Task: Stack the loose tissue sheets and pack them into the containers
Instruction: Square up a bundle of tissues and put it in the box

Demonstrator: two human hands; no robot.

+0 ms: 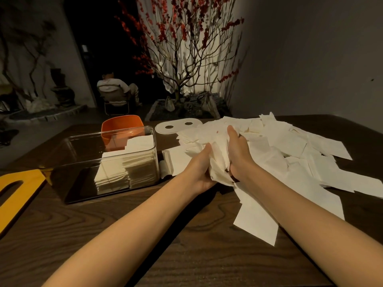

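Gripping a tissue bunch (217, 162) between both hands, no writing legible.

Two bare forearms, no sleeves, unadorned wrists

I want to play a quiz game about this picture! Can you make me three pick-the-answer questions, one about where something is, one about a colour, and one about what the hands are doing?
1. Where are the neat stacked tissues?
A. In the clear container
B. In the orange tub
C. On the floor

2. What colour is the tub behind the clear container?
A. Blue
B. Orange
C. Green

3. What are both hands doing?
A. Resting flat on the table
B. Lifting the white lid
C. Gripping a bunch of tissues

Answers:
1 A: the stacks sit inside the clear container.
2 B: the tub is orange.
3 C: the left hand and the right hand squeeze a bunch of tissues between them.
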